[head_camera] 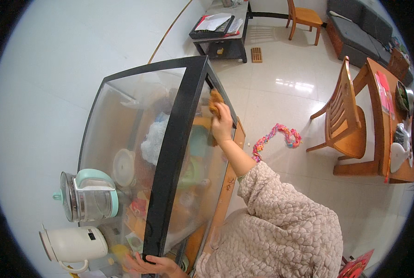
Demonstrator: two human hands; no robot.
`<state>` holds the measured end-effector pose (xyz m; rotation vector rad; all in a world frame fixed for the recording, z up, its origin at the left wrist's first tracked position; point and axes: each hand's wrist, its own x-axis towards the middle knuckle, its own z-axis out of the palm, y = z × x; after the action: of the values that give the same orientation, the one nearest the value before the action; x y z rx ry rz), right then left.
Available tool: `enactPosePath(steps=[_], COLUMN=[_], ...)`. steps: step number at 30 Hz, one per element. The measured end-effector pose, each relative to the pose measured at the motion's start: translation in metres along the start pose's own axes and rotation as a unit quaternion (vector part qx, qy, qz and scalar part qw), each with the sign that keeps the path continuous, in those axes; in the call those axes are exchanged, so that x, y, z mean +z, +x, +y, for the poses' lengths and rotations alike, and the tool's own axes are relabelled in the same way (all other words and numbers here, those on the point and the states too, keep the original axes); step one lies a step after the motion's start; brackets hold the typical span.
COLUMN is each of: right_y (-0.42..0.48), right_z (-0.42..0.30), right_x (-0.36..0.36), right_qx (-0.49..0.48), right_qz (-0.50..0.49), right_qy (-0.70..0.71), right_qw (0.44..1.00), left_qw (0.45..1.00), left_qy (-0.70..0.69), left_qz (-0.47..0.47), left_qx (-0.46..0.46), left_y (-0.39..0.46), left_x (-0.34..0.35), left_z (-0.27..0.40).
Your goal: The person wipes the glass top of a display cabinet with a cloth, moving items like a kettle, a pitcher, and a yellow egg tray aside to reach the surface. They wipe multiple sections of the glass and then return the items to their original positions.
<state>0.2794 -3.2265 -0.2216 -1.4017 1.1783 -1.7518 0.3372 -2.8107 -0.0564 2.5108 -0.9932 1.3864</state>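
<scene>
A glass-sided display cabinet with a black frame (172,146) stands before me, its top carrying a glass kettle (94,194) and a white electric kettle (76,244). My right hand (222,123) is closed on a brown cloth (215,102) at the cabinet's side glass, near the far corner. At the near corner, my left hand (153,266) grips the black frame, thumb over the edge and fingers stretched beyond it. Through the hazy glass show a round translucent lid (124,168), a bundled whitish plastic bag (155,140) and green dishes, partly blurred.
A wooden chair (346,118) and a wooden table (375,146) with items on it stand at the right. A multicoloured braided strand (274,135) lies on the tiled floor. A low black-framed table (240,34) bears papers; a grey sofa (356,34) is farther back.
</scene>
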Motion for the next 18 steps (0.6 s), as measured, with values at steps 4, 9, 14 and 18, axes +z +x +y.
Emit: enactPosePath(steps=[4, 9, 14, 18], right_y=[-0.029, -0.025, 0.018, 0.121], right_z=[0.066, 0.07, -0.003, -0.052], right_x=[0.002, 0.0, -0.025, -0.037], right_qx=[-0.044, -0.061, -0.032, -0.089], right_qz=[-0.036, 0.001, -0.063, -0.012], right_qy=[-0.006, 0.033, 0.201, 0.2], right_qw=[0.998, 0.998, 0.977, 0.976], left_qw=[0.994, 0.993, 0.997, 0.998], left_qy=[-0.06, -0.064, -0.037, 0.002], left_qz=[0.072, 0.059, 0.03, 0.054], left_qx=[0.051, 0.077, 0.061, 0.03], left_y=[0.038, 0.036, 0.034, 0.019], left_x=[-0.013, -0.009, -0.008, 0.001], left_z=[0.037, 0.039, 0.037, 0.026])
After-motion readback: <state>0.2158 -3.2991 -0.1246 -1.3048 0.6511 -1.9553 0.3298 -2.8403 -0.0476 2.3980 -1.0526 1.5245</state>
